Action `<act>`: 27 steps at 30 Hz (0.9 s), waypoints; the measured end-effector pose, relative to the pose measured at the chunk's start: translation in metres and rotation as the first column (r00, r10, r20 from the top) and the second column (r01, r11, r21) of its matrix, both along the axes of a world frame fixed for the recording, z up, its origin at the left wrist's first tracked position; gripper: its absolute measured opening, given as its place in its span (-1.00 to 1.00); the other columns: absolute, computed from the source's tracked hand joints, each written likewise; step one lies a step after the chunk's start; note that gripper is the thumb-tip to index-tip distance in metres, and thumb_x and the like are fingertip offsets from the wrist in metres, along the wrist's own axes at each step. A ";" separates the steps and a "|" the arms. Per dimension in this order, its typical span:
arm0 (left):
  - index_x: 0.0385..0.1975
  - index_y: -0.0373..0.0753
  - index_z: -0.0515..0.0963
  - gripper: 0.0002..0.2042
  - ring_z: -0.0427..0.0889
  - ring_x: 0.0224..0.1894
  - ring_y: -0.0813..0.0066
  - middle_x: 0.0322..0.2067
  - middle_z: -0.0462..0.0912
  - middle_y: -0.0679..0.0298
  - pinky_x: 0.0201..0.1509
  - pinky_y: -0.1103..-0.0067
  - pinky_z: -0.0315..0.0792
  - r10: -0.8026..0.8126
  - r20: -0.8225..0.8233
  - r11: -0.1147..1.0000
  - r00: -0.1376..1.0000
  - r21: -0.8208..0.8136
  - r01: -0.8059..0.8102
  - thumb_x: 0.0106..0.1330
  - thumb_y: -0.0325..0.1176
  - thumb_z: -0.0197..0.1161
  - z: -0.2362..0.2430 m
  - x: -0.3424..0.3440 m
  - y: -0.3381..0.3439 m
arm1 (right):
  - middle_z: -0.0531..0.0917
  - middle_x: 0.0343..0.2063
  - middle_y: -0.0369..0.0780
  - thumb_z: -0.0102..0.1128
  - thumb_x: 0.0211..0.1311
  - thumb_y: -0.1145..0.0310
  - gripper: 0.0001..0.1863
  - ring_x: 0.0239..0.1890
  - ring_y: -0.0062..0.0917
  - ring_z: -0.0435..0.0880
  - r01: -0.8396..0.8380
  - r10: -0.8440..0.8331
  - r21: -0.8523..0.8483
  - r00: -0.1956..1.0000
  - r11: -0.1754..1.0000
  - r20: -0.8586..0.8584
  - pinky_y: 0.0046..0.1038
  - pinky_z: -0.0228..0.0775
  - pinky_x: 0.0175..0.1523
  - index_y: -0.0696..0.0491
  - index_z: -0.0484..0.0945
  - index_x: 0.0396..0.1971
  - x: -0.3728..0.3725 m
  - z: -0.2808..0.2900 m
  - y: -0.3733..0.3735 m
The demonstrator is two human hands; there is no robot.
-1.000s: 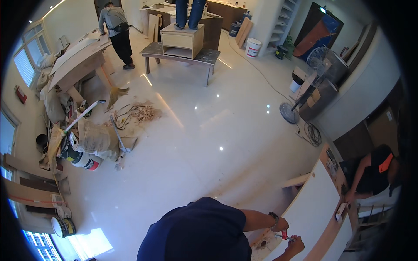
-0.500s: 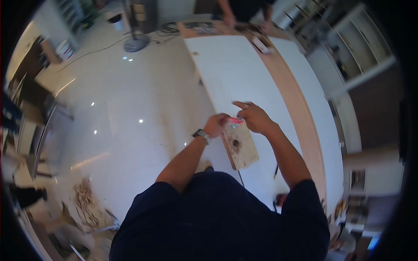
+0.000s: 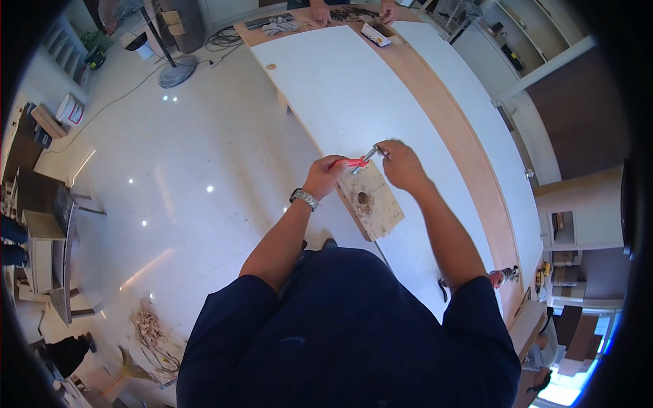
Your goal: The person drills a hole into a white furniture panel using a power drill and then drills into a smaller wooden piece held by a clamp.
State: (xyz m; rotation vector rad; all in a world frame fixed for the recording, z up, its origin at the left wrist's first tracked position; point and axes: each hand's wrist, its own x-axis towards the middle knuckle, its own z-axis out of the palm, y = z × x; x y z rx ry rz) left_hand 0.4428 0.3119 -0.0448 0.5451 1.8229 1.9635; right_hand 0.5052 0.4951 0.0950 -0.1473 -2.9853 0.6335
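Observation:
A small red piece (image 3: pixel 357 162) is pinched in the fingertips of my left hand (image 3: pixel 326 175), which has a metal watch at the wrist. A slim silver metal rod (image 3: pixel 371 153) runs at a slant across its right end. Its upper end meets the closed fingers of my right hand (image 3: pixel 403 165); the exact kind of tool is too small to make out. Just under both hands lies a pale wooden block (image 3: pixel 384 212) with a round dark hole (image 3: pixel 362 198) and shavings around it. The block rests at the left edge of a long white panel (image 3: pixel 408 122).
A brown strip (image 3: pixel 449 129) runs lengthwise along the panels. At lower right lies a red power tool (image 3: pixel 502 277). Another person's hands (image 3: pixel 320 12) are at the far end, near a small open box (image 3: pixel 376 34). A fan base (image 3: pixel 177 73) and wood shavings (image 3: pixel 149 326) are on the floor.
My view has shifted, so the far table end sits higher. My right hand's extended finger has curled in, and the silver rod now shows clearly between my hands.

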 end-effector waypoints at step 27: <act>-0.08 -0.32 0.62 -0.78 0.44 -0.43 0.73 -0.39 0.60 0.39 -0.36 0.72 0.39 -0.055 0.166 0.994 0.985 0.105 0.038 0.39 -0.35 0.20 0.003 -0.003 -0.004 | 0.56 0.08 -0.23 0.09 -0.01 0.60 -0.76 0.06 -0.20 0.54 -0.179 0.227 0.276 0.962 0.944 -0.154 -0.32 0.46 0.10 -0.02 0.71 -0.46 0.010 0.002 -0.030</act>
